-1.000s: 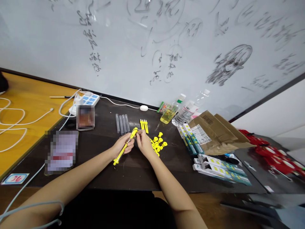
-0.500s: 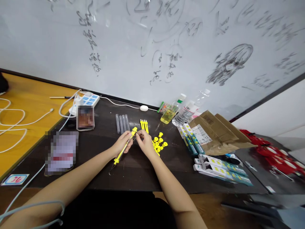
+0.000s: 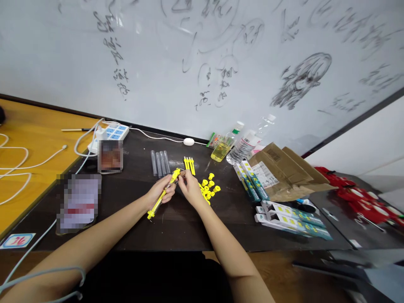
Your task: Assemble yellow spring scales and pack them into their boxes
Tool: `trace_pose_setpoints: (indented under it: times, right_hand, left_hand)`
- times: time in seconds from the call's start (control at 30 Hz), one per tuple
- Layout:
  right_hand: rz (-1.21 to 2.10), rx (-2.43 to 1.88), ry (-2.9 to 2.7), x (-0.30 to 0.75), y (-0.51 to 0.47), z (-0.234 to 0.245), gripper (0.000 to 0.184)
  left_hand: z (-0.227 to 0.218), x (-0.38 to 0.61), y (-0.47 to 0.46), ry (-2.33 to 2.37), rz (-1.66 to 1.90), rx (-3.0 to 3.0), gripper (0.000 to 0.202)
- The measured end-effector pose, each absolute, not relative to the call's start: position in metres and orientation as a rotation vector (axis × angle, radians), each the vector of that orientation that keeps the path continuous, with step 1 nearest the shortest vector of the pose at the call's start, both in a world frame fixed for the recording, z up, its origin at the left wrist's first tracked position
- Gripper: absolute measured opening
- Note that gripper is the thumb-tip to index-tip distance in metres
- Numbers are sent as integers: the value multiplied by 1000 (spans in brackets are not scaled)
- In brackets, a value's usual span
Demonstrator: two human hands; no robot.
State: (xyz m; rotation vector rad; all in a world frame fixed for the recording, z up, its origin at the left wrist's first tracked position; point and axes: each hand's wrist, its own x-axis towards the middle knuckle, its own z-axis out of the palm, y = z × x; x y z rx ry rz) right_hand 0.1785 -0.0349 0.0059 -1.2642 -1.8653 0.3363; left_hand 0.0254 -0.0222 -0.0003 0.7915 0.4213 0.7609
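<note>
My left hand (image 3: 160,192) is closed round a long yellow pen-like tool (image 3: 156,203) that slants down to the left. At the tool's upper yellow end (image 3: 176,173), my right hand (image 3: 190,187) pinches something small that I cannot make out. Both hands hover just above the dark table (image 3: 176,227). A pile of small yellow caps (image 3: 209,188) lies right of my right hand. Several yellow pen inserts (image 3: 189,163) and several clear tubes (image 3: 159,162) lie just beyond the hands.
A white power strip (image 3: 110,134) with cables sits at the back left. Two plastic bottles (image 3: 235,145) and a cardboard box (image 3: 280,170) stand at the right, with long printed packages (image 3: 290,218) near the front edge. Red items (image 3: 360,200) lie far right.
Both hands stay together at the tool's upper end with only small finger movements. The view has shifted slightly, so everything sits a little lower-left.
</note>
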Motion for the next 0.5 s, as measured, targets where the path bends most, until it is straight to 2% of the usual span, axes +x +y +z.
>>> trace_pose_setpoints:
  times: [0.2,0.5]
  right_hand:
    - [295,-1227,-1857,179,-34,5,8]
    - [290,-1350,-1732,184,-40,14,12]
  left_hand:
    - [4,25,-24,413,757,833,29]
    - [-3,23,-15,674,923,1271,33]
